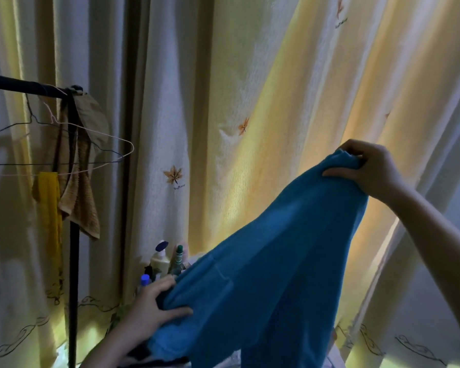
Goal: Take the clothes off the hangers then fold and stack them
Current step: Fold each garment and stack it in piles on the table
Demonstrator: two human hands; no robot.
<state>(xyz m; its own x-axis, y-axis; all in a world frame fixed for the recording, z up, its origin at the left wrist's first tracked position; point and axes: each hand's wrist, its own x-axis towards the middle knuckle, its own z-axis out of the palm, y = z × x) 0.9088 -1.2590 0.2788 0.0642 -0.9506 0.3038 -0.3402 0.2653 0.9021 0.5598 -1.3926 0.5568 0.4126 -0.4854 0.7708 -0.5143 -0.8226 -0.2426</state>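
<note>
Behind everything, a pale yellow curtain (250, 75) with leaf prints fills the view.

Blue garment (276, 261) — the thing in work. It is off any hanger as far as you can see, and held in the air in front of you. Its long axis runs on a diagonal, from high at your right down to low at your left, with the loose bulk draping out of view at the bottom.

Clothes rack (73, 261) stands at far left, well apart from the garment. A brown cloth (80, 195) is tied round its bar end, and a yellow cloth (49, 208) hangs just beside it. Two wire hangers (131, 147) on the bar look bare.

Your right hand (367, 168) is raised, with the fingers clenched round a bunched end of the blue fabric. Your left hand (154, 306) is low and nearer your body, gripping the opposite end with the thumb laid over the cloth.

Bottles (160, 258) cluster just behind the left hand. You cannot tell what they stand on or what they hold.

Judgement: the folding step is in hand. The coming move turns on that diagonal — bring the high right end down toward the left to halve the length. The surface below is dim, so the stack's place cannot be made out.
</note>
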